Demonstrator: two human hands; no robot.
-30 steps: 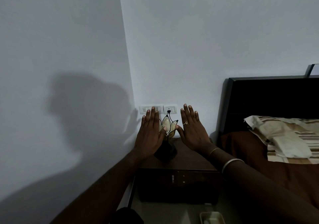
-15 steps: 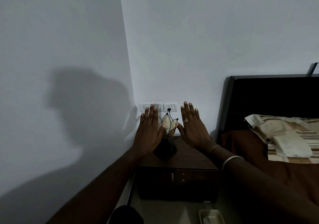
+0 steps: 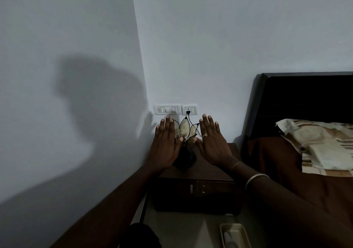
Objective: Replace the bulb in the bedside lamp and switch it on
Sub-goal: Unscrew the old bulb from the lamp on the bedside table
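A small bedside lamp (image 3: 186,133) with a dark round base and pale petal-shaped shades stands unlit on a dark wooden nightstand (image 3: 212,173). Its black cord runs up to a plug in the wall socket plate (image 3: 189,109). My left hand (image 3: 165,148) is held flat with fingers apart on the lamp's left side. My right hand (image 3: 212,145), wearing a ring, is held the same way on the lamp's right. Neither hand grips anything. The bulb is hidden among the petals.
A switch plate (image 3: 166,110) sits on the wall left of the socket. A bed with a dark headboard (image 3: 305,102) and a striped pillow (image 3: 321,144) lies to the right. A small pale tray (image 3: 235,236) rests on the floor below the nightstand.
The view has tilted slightly, so the switches and headboard sit a bit higher in frame. Both hands stay spread on either side of the lamp.
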